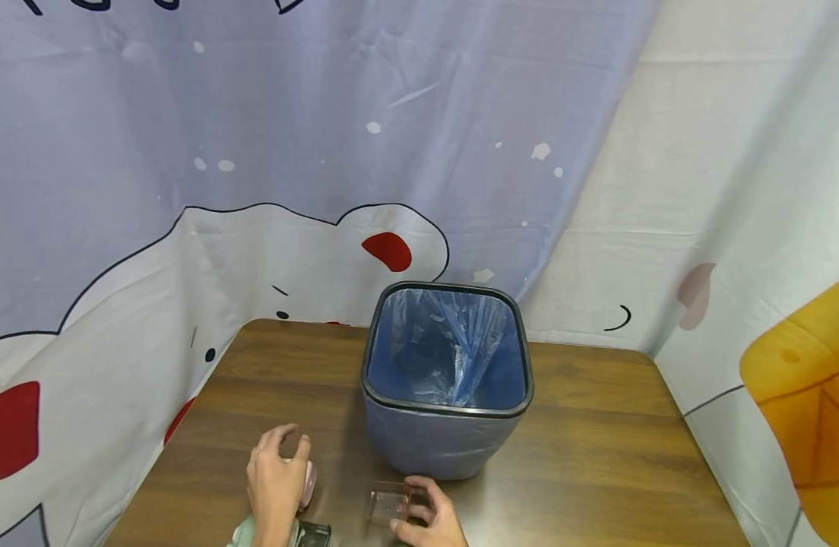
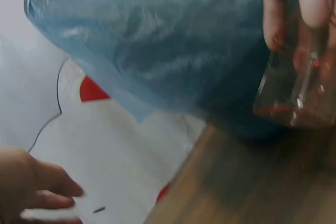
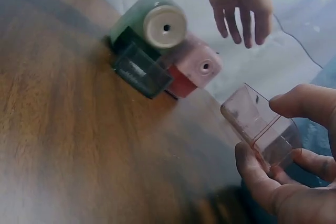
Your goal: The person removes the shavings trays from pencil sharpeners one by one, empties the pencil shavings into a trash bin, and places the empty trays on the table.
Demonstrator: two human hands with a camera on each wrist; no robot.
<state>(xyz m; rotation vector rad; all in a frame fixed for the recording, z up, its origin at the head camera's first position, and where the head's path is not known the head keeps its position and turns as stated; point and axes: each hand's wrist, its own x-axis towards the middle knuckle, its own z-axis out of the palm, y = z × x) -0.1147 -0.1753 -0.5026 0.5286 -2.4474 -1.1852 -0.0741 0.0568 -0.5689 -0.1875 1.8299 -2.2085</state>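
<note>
My right hand [image 1: 433, 520] pinches a clear pinkish plastic shavings drawer [image 3: 257, 129] between thumb and fingers, just in front of the bin. My left hand [image 1: 276, 479] holds nothing, its fingers spread and slightly bent. Beside and below it are two desktop pencil sharpeners. In the right wrist view, the green sharpener [image 3: 152, 3] has a round cream face with a dark hole, and its dark clear drawer [image 3: 140, 72] juts out. Against it stands the pink sharpener [image 3: 194, 56], with a red opening low on its front.
A blue-grey waste bin [image 1: 433, 441] stands mid-table, lined with a thin clear bag [image 1: 474, 334]. Its dark rim faces up. The wooden table [image 1: 597, 456] reaches back to a printed curtain [image 1: 310, 106], which also hangs along both sides.
</note>
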